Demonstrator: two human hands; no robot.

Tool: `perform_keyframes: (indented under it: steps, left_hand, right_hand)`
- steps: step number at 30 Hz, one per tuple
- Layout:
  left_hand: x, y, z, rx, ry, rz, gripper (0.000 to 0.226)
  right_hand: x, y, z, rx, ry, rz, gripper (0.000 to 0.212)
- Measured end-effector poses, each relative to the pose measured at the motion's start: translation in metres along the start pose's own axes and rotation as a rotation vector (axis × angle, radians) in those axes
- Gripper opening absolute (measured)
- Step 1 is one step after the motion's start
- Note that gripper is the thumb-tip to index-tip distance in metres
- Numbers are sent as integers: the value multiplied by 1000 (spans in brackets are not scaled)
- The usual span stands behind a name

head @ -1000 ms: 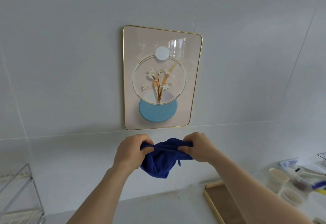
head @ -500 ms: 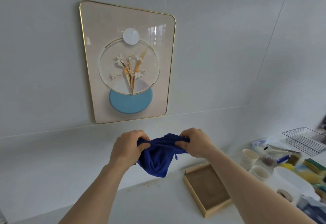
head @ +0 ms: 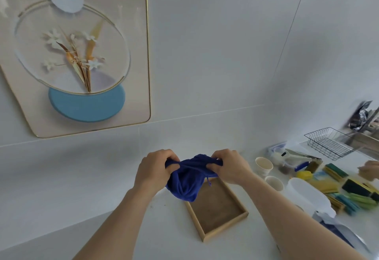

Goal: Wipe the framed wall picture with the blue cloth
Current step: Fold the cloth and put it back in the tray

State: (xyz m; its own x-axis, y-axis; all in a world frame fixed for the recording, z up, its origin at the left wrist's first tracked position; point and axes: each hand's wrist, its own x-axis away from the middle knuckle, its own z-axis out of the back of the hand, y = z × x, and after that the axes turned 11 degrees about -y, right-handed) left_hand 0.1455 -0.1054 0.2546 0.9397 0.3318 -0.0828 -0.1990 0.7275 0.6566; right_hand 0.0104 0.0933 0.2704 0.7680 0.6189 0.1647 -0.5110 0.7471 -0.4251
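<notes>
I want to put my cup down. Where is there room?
Bare counter lies left of the wooden tray, below the framed picture. Right of the tray it is crowded: paper cups, sponges, a wire rack.

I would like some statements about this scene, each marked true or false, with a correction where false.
1. Both hands grip the blue cloth. True: the left hand and the right hand each hold one end.
2. The cloth touches the framed picture. False: it is held below and to the right of it, apart.
3. A wooden tray lies on the counter under the cloth. True.
4. The wooden tray is full of sponges. False: it looks empty; the sponges lie further right.
5. Two paper cups stand right of the tray. True.
</notes>
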Motion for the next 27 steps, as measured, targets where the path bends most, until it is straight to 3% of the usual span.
perform_keyframes:
  steps: [12,24,27]
  left_hand:
    - [-71,17,-95,126,-66,116,14]
    - [-104,-19,-196,233,-93,293,22]
    - [-106,-30,-220,213,-142,314,29]
  right_hand:
    - [-50,99,-14,-85,-86,-36,11]
    - [-95,162,-81,-170,-116,-118,4]
    - [-101,173,-102,-187,-145,-143,15]
